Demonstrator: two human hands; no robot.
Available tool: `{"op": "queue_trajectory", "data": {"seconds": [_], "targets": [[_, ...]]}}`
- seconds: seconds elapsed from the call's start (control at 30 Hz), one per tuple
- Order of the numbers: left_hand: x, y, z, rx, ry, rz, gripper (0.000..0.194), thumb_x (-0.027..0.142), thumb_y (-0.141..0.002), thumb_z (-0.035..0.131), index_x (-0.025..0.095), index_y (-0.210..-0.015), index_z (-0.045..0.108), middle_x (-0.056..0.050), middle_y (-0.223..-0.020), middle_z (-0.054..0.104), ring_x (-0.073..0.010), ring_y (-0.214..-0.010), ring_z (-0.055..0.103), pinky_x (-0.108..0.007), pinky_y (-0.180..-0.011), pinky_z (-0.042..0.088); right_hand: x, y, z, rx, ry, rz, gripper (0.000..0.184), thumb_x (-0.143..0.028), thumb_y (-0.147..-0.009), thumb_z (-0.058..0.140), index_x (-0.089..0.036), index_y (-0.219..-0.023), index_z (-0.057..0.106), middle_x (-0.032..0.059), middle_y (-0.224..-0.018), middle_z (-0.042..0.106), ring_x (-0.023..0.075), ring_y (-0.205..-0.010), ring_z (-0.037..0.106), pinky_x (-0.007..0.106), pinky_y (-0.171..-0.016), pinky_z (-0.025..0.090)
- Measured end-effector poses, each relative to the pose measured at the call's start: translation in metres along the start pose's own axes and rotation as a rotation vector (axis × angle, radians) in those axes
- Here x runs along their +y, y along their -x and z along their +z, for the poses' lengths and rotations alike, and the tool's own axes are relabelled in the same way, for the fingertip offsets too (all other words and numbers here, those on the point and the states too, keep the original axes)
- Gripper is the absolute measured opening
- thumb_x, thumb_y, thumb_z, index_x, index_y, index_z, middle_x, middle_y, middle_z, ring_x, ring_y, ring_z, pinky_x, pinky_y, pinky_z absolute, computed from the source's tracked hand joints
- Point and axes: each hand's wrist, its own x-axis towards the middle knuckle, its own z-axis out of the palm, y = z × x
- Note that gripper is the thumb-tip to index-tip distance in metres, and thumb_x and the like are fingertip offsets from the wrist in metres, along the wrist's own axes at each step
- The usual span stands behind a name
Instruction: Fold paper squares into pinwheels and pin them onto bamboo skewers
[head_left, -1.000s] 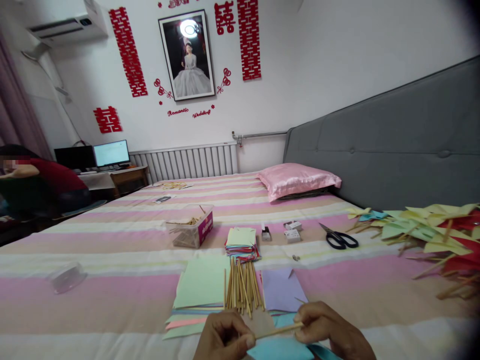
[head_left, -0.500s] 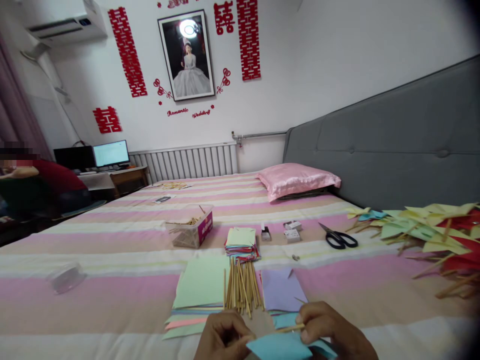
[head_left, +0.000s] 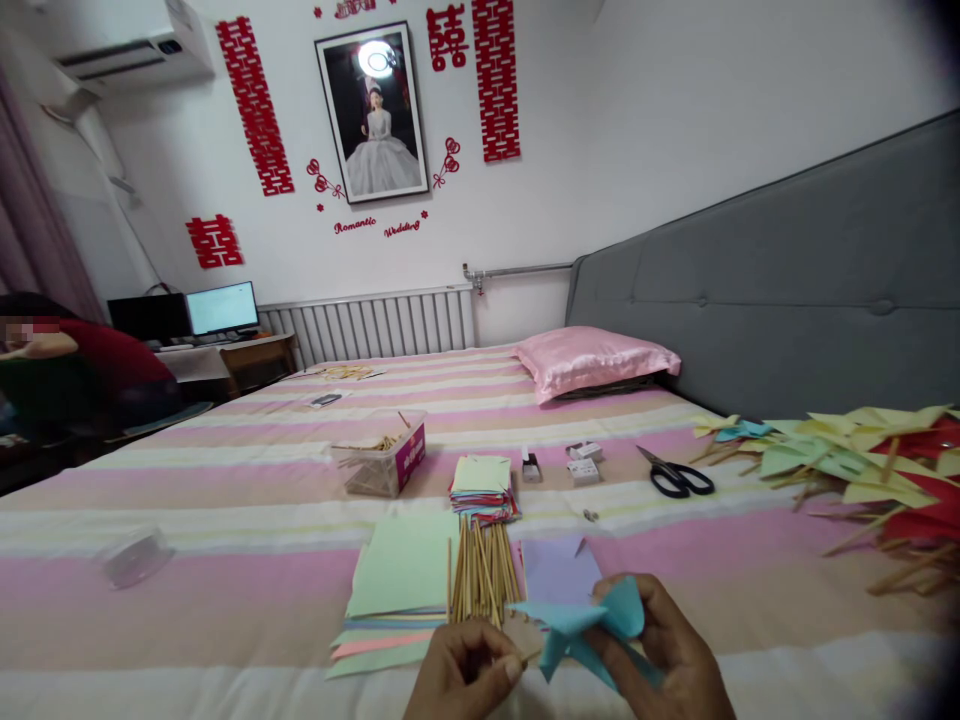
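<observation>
In the head view my right hand (head_left: 671,655) is closed on a light-blue paper pinwheel (head_left: 574,620), fingers and thumb at its folded blades. My left hand (head_left: 469,670) pinches the end of a thin wooden stick (head_left: 532,657) that runs toward the pinwheel; where the two meet is hidden by the paper. Just beyond my hands lies a bundle of wooden sticks (head_left: 480,570). Pale green paper sheets (head_left: 405,565) are stacked left of it, and a purple sheet (head_left: 559,567) lies to its right. Behind the sticks sits a pile of smaller coloured squares (head_left: 481,480).
Finished pinwheels (head_left: 847,460) are heaped at the right. Black-handled scissors (head_left: 675,477), small boxes (head_left: 583,468) and a clear tub of sticks (head_left: 386,465) stand on the striped bedspread (head_left: 225,520). A clear lid (head_left: 135,557) lies left. A person (head_left: 112,355) sits at far left.
The blue pinwheel has been raised and turned in my right hand, so its blades now face up. My left hand has shifted slightly right and now grips the stick's end.
</observation>
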Motion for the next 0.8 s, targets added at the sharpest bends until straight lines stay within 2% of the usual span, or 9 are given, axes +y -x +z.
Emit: {"op": "queue_trajectory", "data": {"seconds": [0.07,0.13,0.2,0.27,0.33,0.4,0.47,0.57,0.8], "targets": [[0.002,-0.003,0.004,-0.003,0.015,-0.041,0.034,0.045,-0.064,0.069,0.013,-0.062,0.058,0.003,-0.056,0.047,-0.0078,-0.053,0.036,-0.022,-0.052,0.024,0.004,-0.003,-0.002,0.011,-0.057,0.075,0.032,-0.038,-0.069,0.068,-0.023,-0.094,0.053,0.0021,-0.081,0.065,0.0157,-0.067,0.065,0.02,-0.06,0.052],[0.005,-0.005,0.008,0.023,0.03,-0.095,0.038,0.05,-0.062,0.069,0.015,-0.06,0.053,0.007,-0.049,0.039,-0.0048,-0.044,0.027,-0.021,-0.045,0.019,0.012,-0.007,-0.005,0.037,-0.126,0.091,0.044,-0.044,-0.069,0.067,-0.022,-0.104,0.051,0.0068,-0.094,0.065,0.0179,-0.072,0.065,0.024,-0.063,0.053],[0.005,-0.005,0.01,0.046,0.064,-0.146,0.04,0.053,-0.06,0.068,0.017,-0.059,0.05,0.011,-0.044,0.031,-0.0029,-0.038,0.018,-0.021,-0.04,0.012,0.02,-0.009,-0.008,0.097,-0.167,0.124,0.046,-0.047,-0.069,0.065,-0.022,-0.105,0.053,0.0086,-0.096,0.065,0.0191,-0.075,0.063,0.024,-0.062,0.051],[0.003,-0.006,0.011,0.051,0.113,-0.171,0.041,0.053,-0.059,0.069,0.017,-0.06,0.049,0.012,-0.043,0.029,-0.0018,-0.036,0.015,-0.02,-0.038,0.009,0.027,-0.009,-0.01,0.143,-0.187,0.196,0.043,-0.049,-0.068,0.065,-0.021,-0.099,0.057,0.0081,-0.09,0.066,0.0191,-0.072,0.062,0.022,-0.055,0.048],[0.001,-0.007,0.012,0.053,0.155,-0.179,0.041,0.053,-0.058,0.069,0.017,-0.061,0.05,0.013,-0.042,0.029,-0.0012,-0.034,0.015,-0.02,-0.037,0.008,0.03,-0.007,-0.008,0.122,-0.19,0.265,0.039,-0.05,-0.069,0.064,-0.019,-0.091,0.06,0.0049,-0.071,0.066,0.0161,-0.059,0.057,0.021,-0.048,0.043],[-0.001,-0.008,0.012,0.066,0.174,-0.175,0.04,0.052,-0.059,0.069,0.017,-0.062,0.05,0.013,-0.041,0.03,-0.0008,-0.033,0.015,-0.02,-0.036,0.007,0.03,-0.003,-0.005,0.067,-0.19,0.294,0.034,-0.05,-0.07,0.062,-0.017,-0.078,0.061,-0.0004,-0.051,0.058,0.0119,-0.045,0.048,0.021,-0.045,0.038],[-0.002,-0.009,0.011,0.074,0.174,-0.181,0.041,0.052,-0.058,0.07,0.017,-0.061,0.05,0.013,-0.041,0.03,-0.0005,-0.032,0.014,-0.02,-0.035,0.007,0.028,-0.001,-0.002,0.046,-0.195,0.282,0.034,-0.049,-0.072,0.062,-0.017,-0.061,0.058,-0.0035,-0.042,0.049,0.0105,-0.042,0.044,0.021,-0.046,0.035],[-0.001,-0.009,0.01,0.079,0.169,-0.202,0.043,0.053,-0.054,0.071,0.017,-0.06,0.049,0.013,-0.04,0.03,0.0001,-0.031,0.014,-0.02,-0.034,0.006,0.029,-0.001,0.0,0.073,-0.214,0.289,0.038,-0.046,-0.07,0.065,-0.018,-0.049,0.051,-0.0047,-0.041,0.046,0.0088,-0.042,0.042,0.02,-0.047,0.033],[0.001,-0.008,0.012,0.089,0.148,-0.226,0.045,0.054,-0.05,0.073,0.017,-0.059,0.05,0.013,-0.038,0.032,0.0001,-0.03,0.017,-0.019,-0.034,0.008,0.039,-0.007,-0.012,0.205,-0.216,0.305,0.036,-0.047,-0.067,0.068,-0.017,-0.054,0.053,-0.0059,-0.043,0.045,0.0078,-0.043,0.041,0.018,-0.046,0.034]]}}
